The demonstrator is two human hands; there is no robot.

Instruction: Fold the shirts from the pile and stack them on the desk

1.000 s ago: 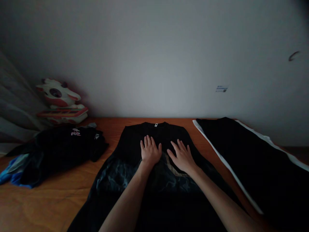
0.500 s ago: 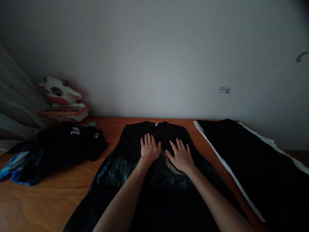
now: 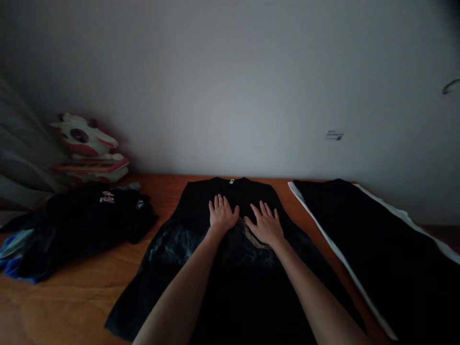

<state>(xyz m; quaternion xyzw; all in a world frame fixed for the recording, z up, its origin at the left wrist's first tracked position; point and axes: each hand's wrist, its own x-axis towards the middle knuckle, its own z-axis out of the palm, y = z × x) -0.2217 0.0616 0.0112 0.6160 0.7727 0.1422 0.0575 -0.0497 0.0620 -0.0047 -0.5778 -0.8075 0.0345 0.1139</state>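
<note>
A black shirt (image 3: 233, 191) with a grey-blue smoky pattern across its middle lies spread out on the wooden surface, its collar and small white label towards the wall. My left hand (image 3: 222, 214) rests flat on the upper chest of the shirt, fingers apart. Flat on the cloth to its right lies my right hand (image 3: 266, 224), also with spread fingers, partly over a tan patch in the print. Neither hand grips anything. My forearms hide part of the lower shirt.
Black clothing edged with white (image 3: 359, 225) lies flat at the right. At the left is a heap of dark clothes (image 3: 93, 215) with some blue fabric. Behind it a cow-shaped toy keyboard (image 3: 89, 148) stands by the curtain (image 3: 25, 143). The wall (image 3: 230, 96) bounds the back.
The view has shifted slightly. Both hands stay flat on the shirt, the right one a little closer to the left. More of the shirt's left sleeve end shows at the lower left.
</note>
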